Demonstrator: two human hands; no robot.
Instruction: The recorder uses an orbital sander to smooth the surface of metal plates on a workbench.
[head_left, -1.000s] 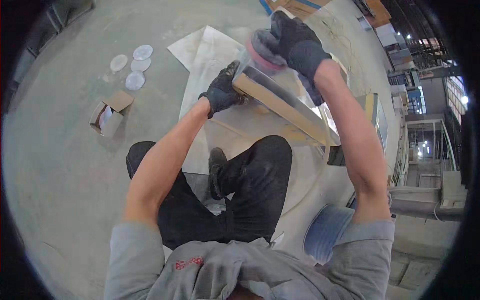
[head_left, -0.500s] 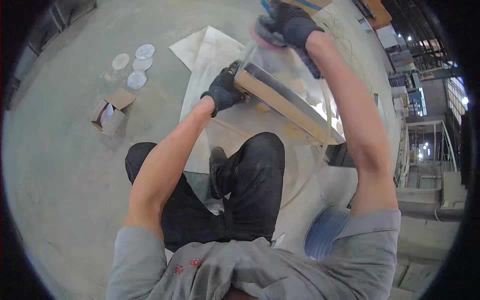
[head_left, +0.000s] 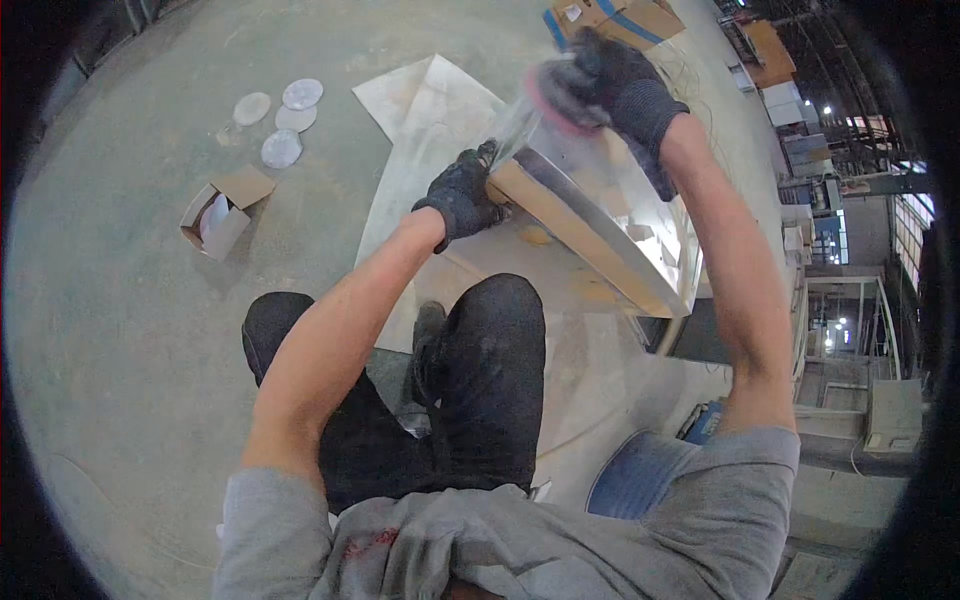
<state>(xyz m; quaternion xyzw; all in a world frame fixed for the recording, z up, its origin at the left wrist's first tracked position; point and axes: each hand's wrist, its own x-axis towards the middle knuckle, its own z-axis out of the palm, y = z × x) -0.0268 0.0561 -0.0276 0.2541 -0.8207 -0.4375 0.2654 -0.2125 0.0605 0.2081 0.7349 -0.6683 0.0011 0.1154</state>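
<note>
4 pale discs + small open carton on floor, l. side, well apart from metal box. box: in front of person, set slantwise, near white sheet. l. hand, black glove: grip clasped on box's l. corner. r. hand, same glove: grip wrapped round sander w/ pink pad, blurred, at box's far edge; contact unclear.

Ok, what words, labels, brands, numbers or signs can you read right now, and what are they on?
None can be read.
Grey shirt: red marking, too blurred.
Cardboard box with blue tape: white patch, too small.
Round tool in the right hand: blurred, no text readable.
</note>
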